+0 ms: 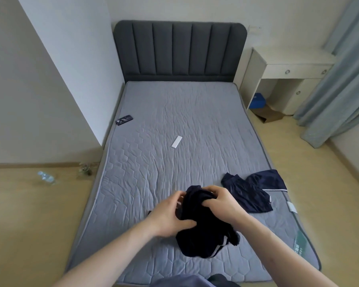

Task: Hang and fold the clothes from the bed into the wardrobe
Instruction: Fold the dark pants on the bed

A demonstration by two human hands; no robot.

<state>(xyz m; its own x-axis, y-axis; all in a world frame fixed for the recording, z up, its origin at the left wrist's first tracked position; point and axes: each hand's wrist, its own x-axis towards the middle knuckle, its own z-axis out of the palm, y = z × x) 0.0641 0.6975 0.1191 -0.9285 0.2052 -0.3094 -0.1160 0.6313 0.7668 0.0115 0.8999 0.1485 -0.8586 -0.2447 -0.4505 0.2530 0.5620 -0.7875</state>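
Grey bed (195,121), both hands (170,216) gripping dark garment (205,235), navy shorts (253,191) beside

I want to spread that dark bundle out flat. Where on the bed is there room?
Most room: the wide middle of the mattress, between the headboard and the white strip. Also bare: the near left side. Crowded: near right, where both hands grip the dark garment beside the navy shorts.

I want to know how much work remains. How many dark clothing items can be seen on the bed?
2. One dark garment with white stripes is bunched in both hands near the foot of the bed. One navy garment with white piping lies to its right on the mattress. Folds may hide more.
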